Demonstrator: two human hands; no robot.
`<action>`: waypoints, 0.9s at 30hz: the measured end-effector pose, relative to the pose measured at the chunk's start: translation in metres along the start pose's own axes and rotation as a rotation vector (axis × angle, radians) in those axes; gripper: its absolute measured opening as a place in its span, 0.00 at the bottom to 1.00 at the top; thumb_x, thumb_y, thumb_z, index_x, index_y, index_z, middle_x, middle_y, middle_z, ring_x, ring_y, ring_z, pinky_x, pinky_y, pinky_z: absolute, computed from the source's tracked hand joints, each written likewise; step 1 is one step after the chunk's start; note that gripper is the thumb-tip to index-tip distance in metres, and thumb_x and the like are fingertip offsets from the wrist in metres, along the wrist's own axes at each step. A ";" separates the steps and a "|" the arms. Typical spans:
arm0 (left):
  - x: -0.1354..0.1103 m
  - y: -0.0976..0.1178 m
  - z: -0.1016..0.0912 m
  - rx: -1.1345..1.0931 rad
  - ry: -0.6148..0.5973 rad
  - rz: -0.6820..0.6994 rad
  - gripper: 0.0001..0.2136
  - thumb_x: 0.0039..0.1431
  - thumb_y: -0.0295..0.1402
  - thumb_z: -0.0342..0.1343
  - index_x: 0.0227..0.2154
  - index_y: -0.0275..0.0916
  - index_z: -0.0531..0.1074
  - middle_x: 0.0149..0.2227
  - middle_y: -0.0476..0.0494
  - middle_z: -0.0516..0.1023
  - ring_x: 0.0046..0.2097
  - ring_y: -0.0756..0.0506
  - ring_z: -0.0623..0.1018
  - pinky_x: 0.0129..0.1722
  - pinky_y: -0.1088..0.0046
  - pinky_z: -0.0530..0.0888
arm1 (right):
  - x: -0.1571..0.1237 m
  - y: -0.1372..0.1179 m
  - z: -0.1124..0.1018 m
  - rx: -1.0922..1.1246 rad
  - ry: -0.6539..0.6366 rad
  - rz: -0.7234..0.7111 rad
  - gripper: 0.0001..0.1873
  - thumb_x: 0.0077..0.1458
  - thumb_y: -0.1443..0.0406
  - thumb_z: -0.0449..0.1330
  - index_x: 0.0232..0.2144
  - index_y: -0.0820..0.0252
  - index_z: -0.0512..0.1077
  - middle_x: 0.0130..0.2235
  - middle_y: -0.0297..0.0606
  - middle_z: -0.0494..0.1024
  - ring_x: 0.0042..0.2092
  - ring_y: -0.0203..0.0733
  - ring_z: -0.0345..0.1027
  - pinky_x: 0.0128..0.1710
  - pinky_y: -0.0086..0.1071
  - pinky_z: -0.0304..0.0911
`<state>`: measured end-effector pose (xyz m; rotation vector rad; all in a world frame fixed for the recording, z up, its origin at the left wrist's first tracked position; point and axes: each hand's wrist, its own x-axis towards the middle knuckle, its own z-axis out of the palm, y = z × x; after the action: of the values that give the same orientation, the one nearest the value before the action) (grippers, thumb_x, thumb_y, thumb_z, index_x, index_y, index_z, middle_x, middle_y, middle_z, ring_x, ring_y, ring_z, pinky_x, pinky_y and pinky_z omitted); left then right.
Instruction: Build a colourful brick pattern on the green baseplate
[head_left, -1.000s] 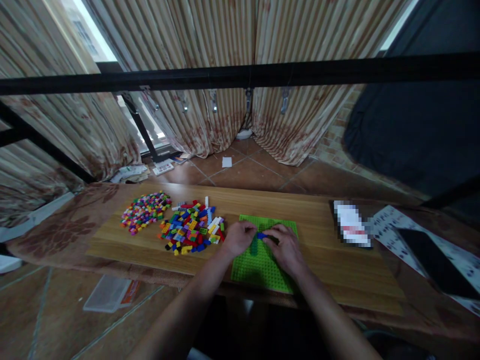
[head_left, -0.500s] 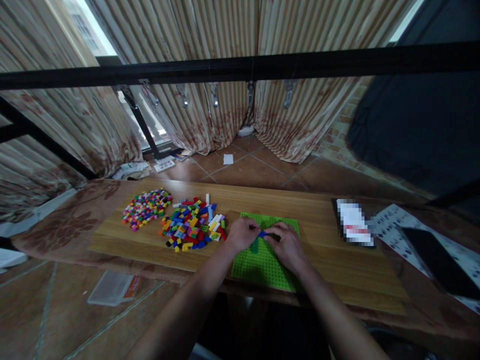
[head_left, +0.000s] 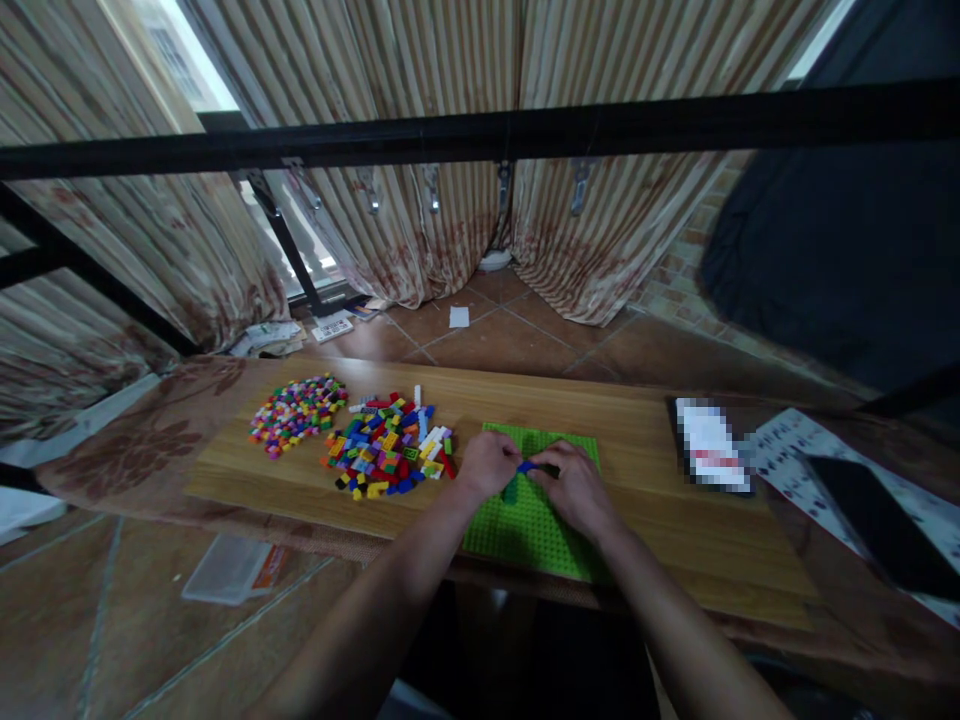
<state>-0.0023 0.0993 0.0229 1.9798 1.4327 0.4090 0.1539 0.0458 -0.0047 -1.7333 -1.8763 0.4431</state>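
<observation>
A bright green studded baseplate (head_left: 525, 535) lies on the wooden board in front of me. Both hands meet over its far half. My left hand (head_left: 487, 466) and my right hand (head_left: 574, 485) are curled, their fingertips pinched on a small blue brick (head_left: 526, 466) between them. A dark green piece (head_left: 511, 490) stands on the plate just below the blue brick. To the left lie a pile of larger mixed-colour bricks (head_left: 386, 450) and a pile of small bright pieces (head_left: 298, 412).
The wooden board (head_left: 660, 520) rests on a floral-covered table. A blurred white card (head_left: 709, 445) lies at the right, with a dark phone (head_left: 881, 525) beyond it. A black bar (head_left: 480, 135) crosses overhead. Curtains and tiled floor lie behind.
Both hands stay on the blue brick over the baseplate. The view has shifted slightly; nothing was picked up or let go.
</observation>
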 end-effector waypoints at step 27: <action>-0.054 -0.001 0.011 0.140 0.163 0.232 0.16 0.60 0.27 0.49 0.51 0.34 0.71 0.54 0.34 0.73 0.56 0.41 0.71 0.60 0.62 0.66 | -0.030 0.020 -0.022 0.254 0.239 0.056 0.17 0.58 0.58 0.52 0.39 0.58 0.77 0.41 0.45 0.80 0.42 0.46 0.74 0.45 0.42 0.67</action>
<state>-0.0162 0.0456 0.0205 2.2817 1.3636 0.5987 0.1833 0.0161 -0.0038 -1.5947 -1.5366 0.4529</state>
